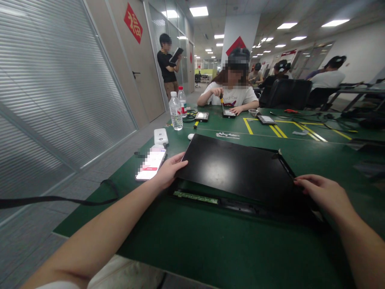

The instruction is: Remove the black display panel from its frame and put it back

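Note:
A large black flat panel (237,166) lies on the green table (186,241) in front of me, its near edge raised a little above a dark frame with a green circuit strip (195,196). My left hand (168,170) grips the panel's left near corner, thumb on top. At the right near corner my right hand (325,194) curls round the panel's edge.
A lit phone (151,164) and a white box (160,136) lie left of the panel. Two water bottles (176,111) stand further back. Across the table a seated person holds a screwdriver over a small device (229,113). Cables (315,118) lie at the right.

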A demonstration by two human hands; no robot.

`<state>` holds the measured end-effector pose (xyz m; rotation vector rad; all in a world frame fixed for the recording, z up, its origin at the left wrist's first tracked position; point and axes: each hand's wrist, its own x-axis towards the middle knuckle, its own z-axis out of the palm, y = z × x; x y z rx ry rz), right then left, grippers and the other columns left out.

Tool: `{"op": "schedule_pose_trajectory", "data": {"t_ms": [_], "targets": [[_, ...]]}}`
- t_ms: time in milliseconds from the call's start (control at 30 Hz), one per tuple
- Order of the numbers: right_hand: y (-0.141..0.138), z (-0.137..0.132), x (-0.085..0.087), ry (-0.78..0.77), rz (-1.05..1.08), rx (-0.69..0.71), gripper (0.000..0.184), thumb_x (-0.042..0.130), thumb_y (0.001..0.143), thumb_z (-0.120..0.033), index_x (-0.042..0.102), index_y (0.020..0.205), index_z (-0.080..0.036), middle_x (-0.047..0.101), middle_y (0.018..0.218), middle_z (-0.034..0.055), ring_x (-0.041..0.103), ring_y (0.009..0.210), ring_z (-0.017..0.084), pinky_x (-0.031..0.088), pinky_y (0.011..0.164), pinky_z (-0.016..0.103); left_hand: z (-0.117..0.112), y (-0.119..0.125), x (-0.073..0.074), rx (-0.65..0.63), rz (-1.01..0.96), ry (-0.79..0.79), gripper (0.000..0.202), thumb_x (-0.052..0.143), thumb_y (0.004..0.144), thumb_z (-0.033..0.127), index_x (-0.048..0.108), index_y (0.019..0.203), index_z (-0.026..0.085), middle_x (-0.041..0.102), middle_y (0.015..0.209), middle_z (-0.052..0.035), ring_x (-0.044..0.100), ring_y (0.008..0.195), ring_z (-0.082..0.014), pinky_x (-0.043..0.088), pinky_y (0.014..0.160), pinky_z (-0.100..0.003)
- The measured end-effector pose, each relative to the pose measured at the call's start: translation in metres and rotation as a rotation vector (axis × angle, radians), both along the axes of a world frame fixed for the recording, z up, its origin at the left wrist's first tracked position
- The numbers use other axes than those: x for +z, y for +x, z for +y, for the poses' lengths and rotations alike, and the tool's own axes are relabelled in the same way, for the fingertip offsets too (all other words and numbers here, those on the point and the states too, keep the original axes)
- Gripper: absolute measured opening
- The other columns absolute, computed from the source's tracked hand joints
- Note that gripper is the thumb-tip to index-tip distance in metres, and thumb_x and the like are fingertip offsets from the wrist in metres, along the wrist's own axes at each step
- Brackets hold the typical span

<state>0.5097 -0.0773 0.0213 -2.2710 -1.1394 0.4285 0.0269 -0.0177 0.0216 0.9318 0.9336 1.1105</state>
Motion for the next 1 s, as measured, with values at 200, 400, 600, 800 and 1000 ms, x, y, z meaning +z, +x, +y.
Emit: {"op": "schedule_pose_trajectory", "data": {"t_ms": [200, 400, 600, 800, 1000], "targets": [[0.003, 0.002, -0.004, 0.027, -0.045, 0.002, 0.037, 0.062, 0.059, -0.058, 0.08, 0.074, -0.029, 0.073, 0.065, 0.0053, 0.071, 0.07, 0.031, 0.05, 0.069, 0.043, -0.001, 0.0, 0.003, -0.001, 0.051, -0.013, 0.058, 0.085, 0.082, 0.011, 0.078, 0.139, 0.017, 0.086, 0.122, -0.0111, 0.082, 0.11, -0.0284, 0.067, 0.089, -0.032], [0.004, 0.002, -0.004, 0.032, -0.015, 0.014, 0.041, 0.063, 0.054, -0.061, 0.082, 0.074, -0.029, 0.077, 0.069, 0.0063, 0.073, 0.074, 0.033, 0.051, 0.072, 0.045, 0.0, -0.003, -0.002, 0.011, 0.086, 0.043, 0.059, 0.089, 0.078, 0.019, 0.079, 0.136, 0.017, 0.085, 0.125, -0.0128, 0.08, 0.117, -0.0329, 0.065, 0.1, -0.041], [0.012, 0.004, -0.009, 0.017, -0.004, 0.033, 0.044, 0.064, 0.055, -0.061, 0.082, 0.078, -0.029, 0.078, 0.075, 0.0069, 0.073, 0.075, 0.033, 0.051, 0.075, 0.045, 0.012, -0.016, -0.017, 0.138, 0.566, 0.301, 0.055, 0.088, 0.076, 0.04, 0.084, 0.126, 0.019, 0.059, 0.165, -0.0167, 0.05, 0.157, -0.0426, 0.041, 0.129, -0.054], [0.019, 0.005, -0.016, 0.053, -0.02, 0.048, 0.043, 0.063, 0.058, -0.061, 0.083, 0.079, -0.028, 0.077, 0.071, 0.0069, 0.072, 0.072, 0.032, 0.051, 0.071, 0.045, 0.017, -0.023, -0.024, 0.048, 0.962, 0.422, 0.052, 0.079, 0.084, 0.044, 0.083, 0.128, 0.017, 0.048, 0.172, -0.0194, 0.044, 0.16, -0.0437, 0.035, 0.133, -0.058], [0.014, 0.004, -0.014, 0.029, 0.022, 0.008, 0.045, 0.062, 0.056, -0.061, 0.081, 0.081, -0.028, 0.077, 0.075, 0.0075, 0.073, 0.078, 0.032, 0.049, 0.071, 0.043, 0.015, -0.02, -0.025, 0.002, 1.136, 0.473, 0.049, 0.074, 0.088, 0.043, 0.082, 0.128, 0.015, 0.05, 0.171, -0.0195, 0.047, 0.159, -0.0423, 0.036, 0.133, -0.056]]}}
